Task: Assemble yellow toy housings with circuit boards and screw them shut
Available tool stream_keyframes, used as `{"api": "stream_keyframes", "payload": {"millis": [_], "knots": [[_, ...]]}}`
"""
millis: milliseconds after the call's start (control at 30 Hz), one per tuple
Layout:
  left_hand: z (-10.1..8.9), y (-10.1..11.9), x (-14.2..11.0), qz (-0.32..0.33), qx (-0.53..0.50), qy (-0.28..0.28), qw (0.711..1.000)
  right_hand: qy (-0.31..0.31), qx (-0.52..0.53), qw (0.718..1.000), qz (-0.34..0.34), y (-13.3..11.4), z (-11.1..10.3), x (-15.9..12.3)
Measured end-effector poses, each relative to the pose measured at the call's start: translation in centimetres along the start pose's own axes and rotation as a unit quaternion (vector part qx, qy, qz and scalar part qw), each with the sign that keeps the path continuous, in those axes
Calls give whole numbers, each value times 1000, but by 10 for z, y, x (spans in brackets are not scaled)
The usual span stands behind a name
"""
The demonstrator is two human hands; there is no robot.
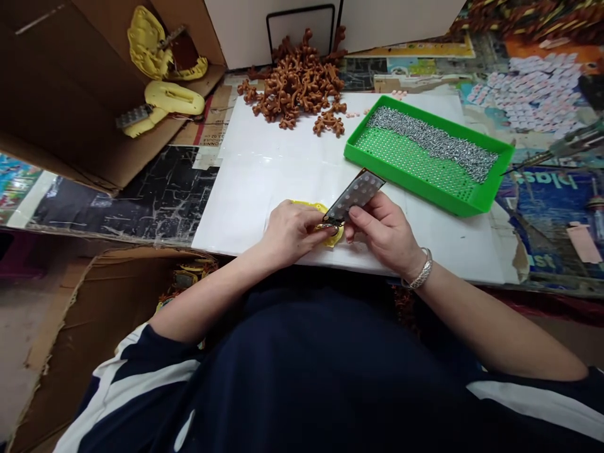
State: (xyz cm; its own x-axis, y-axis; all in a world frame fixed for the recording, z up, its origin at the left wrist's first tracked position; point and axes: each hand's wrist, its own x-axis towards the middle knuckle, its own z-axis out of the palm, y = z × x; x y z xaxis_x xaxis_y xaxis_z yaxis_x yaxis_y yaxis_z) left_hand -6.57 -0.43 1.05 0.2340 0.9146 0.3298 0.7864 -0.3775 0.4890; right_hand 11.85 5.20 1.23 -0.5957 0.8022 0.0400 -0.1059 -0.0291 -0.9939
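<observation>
In the head view my left hand (293, 231) is closed on a yellow plastic part (309, 206) low over the white board. Its fingers hide much of that part. My right hand (384, 231) pinches a grey dotted panel (357, 194) with dark edges between thumb and fingers, holding it tilted. The panel's lower end meets the yellow part at my left fingertips, where a small metallic piece (334, 228) shows; its kind is unclear.
A green tray (419, 195) of small screws (425, 135) stands to the right. Brown plastic pieces (297, 85) are heaped at the back. Yellow shells (174, 99) lie in a cardboard box (66, 94) at left. A screwdriver-like tool (566, 145) and pale pieces (542, 88) are at right.
</observation>
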Motion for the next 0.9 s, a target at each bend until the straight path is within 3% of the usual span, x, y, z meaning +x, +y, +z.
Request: {"api": "stream_keyframes", "payload": {"millis": [367, 467, 667, 900], "knots": [[-7, 4, 3, -47, -66, -37, 996, -17, -1, 1000, 11, -2, -1, 0], [-11, -1, 0, -6, -35, -29, 999, -23, -5, 999, 42, -3, -5, -1], [-16, -16, -9, 159, 2, -32, 987, -74, -43, 993, 80, -4, -16, -3], [-2, -16, -12, 125, 62, 11, 990, -95, -117, 986, 66, -3, -21, 3]]}}
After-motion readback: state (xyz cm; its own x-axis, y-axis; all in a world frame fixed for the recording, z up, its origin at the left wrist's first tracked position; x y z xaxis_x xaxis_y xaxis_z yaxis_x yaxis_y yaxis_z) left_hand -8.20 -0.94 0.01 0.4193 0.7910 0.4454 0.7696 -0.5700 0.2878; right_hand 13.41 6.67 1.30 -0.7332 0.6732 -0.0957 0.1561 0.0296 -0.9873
